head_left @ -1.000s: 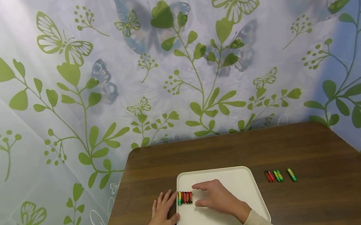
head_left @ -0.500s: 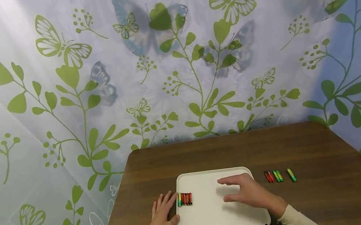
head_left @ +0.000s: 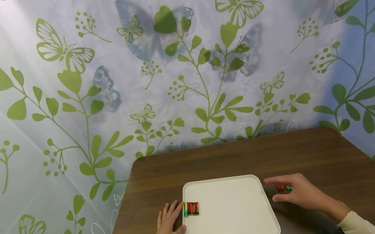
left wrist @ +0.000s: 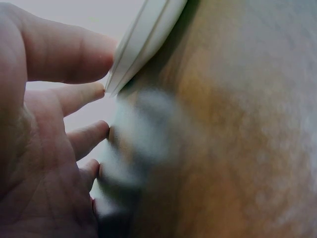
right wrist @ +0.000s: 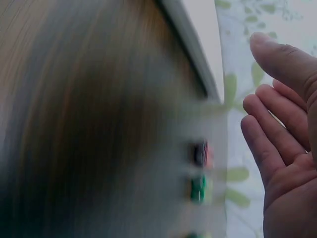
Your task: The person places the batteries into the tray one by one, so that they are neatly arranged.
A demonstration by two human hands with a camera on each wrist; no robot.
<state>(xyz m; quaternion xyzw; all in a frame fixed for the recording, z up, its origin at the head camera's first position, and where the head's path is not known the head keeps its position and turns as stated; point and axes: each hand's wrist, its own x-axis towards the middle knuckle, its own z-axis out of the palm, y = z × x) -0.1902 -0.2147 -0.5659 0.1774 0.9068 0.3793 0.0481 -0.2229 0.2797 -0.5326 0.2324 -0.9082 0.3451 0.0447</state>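
Observation:
A white tray (head_left: 231,211) lies on the wooden table. Just inside its left rim is a row of batteries (head_left: 192,209), a green one at the left end and several red ones beside it. My left hand (head_left: 166,228) rests at that rim, fingers spread, with thumb and index fingertip touching it in the left wrist view. Beyond the tray's right rim hovers my right hand (head_left: 302,192), thumb and fingers apart and holding nothing. Close to it are red batteries (head_left: 280,188) and green batteries (head_left: 288,188), partly covered by the hand in the head view.
The brown table (head_left: 233,158) extends behind the tray and off to the right. A curtain (head_left: 183,75) printed with leaves and butterflies hangs behind the table's far edge. In the right wrist view, another battery (right wrist: 193,235) shows at the bottom edge.
My right hand has moved right, from beside the battery row, across the tray and past its right rim to the other batteries. The left hand stays at the left rim.

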